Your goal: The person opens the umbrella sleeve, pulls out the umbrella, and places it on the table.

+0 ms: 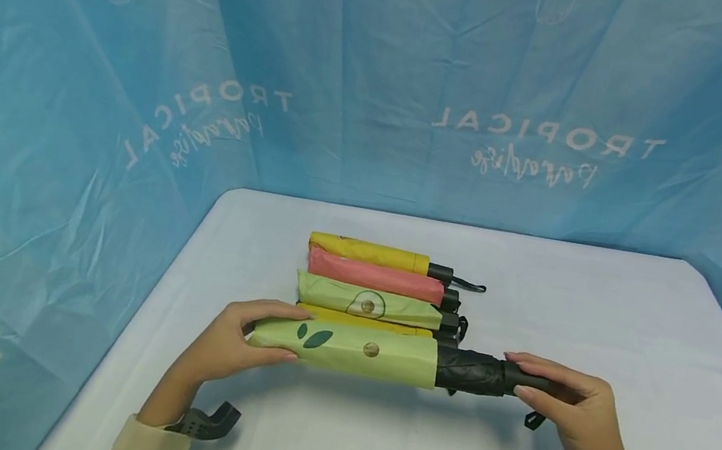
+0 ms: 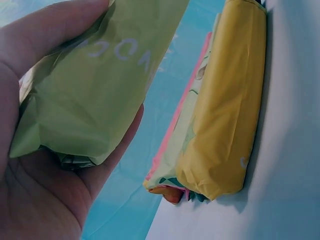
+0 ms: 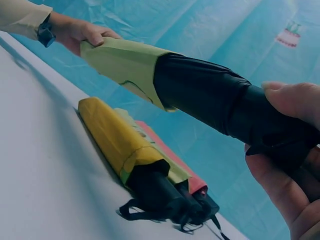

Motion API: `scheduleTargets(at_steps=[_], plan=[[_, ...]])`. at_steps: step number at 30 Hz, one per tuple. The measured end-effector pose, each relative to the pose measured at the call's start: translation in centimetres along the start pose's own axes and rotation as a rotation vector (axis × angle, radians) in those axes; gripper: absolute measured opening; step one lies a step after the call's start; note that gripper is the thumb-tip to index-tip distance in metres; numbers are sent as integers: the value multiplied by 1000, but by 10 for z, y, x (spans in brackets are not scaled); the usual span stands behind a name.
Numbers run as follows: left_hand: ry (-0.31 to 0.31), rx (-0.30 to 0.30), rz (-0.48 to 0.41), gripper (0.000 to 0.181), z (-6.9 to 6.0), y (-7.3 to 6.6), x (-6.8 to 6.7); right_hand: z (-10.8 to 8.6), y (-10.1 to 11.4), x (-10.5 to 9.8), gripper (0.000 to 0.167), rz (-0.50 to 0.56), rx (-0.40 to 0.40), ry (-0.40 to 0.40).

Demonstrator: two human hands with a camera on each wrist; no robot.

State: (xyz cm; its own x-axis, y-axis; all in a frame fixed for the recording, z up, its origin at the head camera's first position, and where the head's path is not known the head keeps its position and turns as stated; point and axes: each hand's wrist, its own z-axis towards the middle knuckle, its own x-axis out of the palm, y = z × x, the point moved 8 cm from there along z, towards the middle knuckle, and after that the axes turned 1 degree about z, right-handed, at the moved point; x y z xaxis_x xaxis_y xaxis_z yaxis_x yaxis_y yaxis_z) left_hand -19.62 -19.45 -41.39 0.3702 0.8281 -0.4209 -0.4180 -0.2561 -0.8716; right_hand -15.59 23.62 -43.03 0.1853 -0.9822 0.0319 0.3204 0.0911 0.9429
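Observation:
A folded black umbrella (image 1: 472, 371) is held level above the table, partly inside a light green sleeve (image 1: 342, 350) with a leaf print. My left hand (image 1: 260, 334) grips the closed end of that sleeve between thumb and fingers. On the other side, my right hand (image 1: 569, 400) holds the umbrella's black handle (image 3: 280, 130). Between the sleeve's mouth and the handle, a stretch of dark folded cloth shows. Behind it lie several sleeved umbrellas in a row: a yellow one (image 2: 225, 110) nearest, a green one (image 1: 337, 294), a pink one (image 1: 374, 275), and another yellow one (image 1: 367, 252) farthest.
The umbrellas' black handles and wrist straps (image 1: 468, 284) point right. A white cloth covers the table (image 1: 600, 315). Blue printed curtains (image 1: 385, 65) hang behind and along the left side. Each wrist wears a dark camera mount (image 1: 209, 420).

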Motion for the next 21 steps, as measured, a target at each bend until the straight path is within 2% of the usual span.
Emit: scheduleTargets(at_steps=[3, 10, 14, 21], plan=[[-6, 0, -2, 50, -1, 1, -1, -3, 2, -5, 36, 24, -16, -6], [-30, -4, 5, 49, -9, 2, -6, -10, 4, -20, 36, 8, -6, -31], [-30, -6, 0, 49, -12, 2, -8, -12, 8, -24, 37, 67, -55, -14], [-45, -14, 19, 49, -16, 5, -11, -16, 9, -29, 39, 93, -93, -16]])
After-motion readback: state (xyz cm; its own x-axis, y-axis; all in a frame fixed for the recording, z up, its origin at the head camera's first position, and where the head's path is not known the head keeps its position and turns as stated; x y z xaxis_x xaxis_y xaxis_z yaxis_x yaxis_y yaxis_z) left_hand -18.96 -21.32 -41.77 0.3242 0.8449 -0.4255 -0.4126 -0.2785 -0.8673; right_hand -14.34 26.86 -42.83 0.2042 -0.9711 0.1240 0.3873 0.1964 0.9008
